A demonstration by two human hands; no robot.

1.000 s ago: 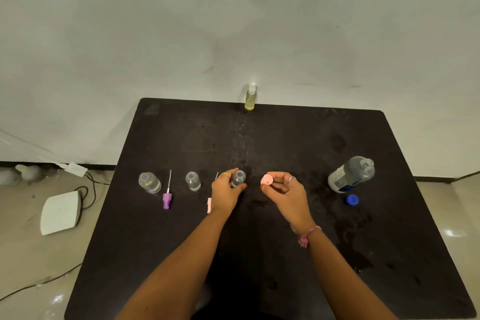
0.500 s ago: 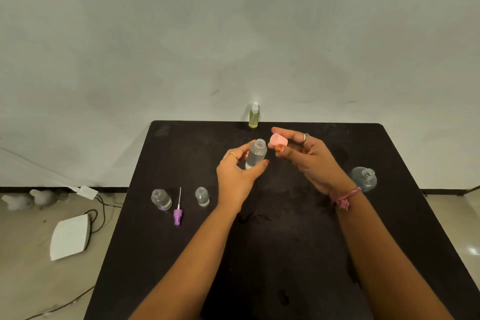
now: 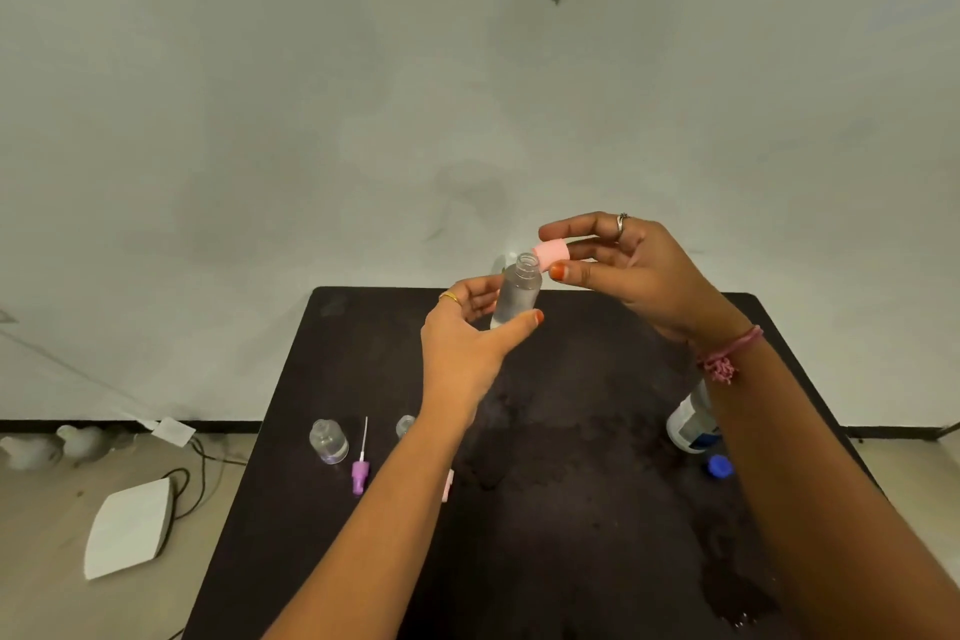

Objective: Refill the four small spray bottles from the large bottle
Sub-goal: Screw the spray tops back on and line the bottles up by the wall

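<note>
My left hand [image 3: 467, 338] grips a small clear spray bottle [image 3: 517, 291], uncapped, raised above the black table [image 3: 571, 509]. My right hand [image 3: 628, 265] pinches a pink spray cap [image 3: 550, 255] right beside the bottle's open neck. On the table's left an open small bottle [image 3: 328, 440] stands next to a purple spray cap with its tube [image 3: 360, 468]. Another small bottle [image 3: 405, 426] and a pink cap [image 3: 448, 483] peek out from behind my left forearm. The large bottle [image 3: 688, 424] with a blue and white label and its blue cap [image 3: 720, 466] are at the right, partly hidden by my right arm.
A small bottle [image 3: 503, 263] at the table's far edge is mostly hidden behind the held one. On the floor at the left lie a white flat device [image 3: 130, 528], black cables [image 3: 197, 463] and pale rounded objects [image 3: 47, 447]. A grey wall rises behind the table.
Both hands have lifted from the table, carrying the small bottle and the pink cap upward. The cap has come closer to the bottle's neck. The camera has tilted up.
</note>
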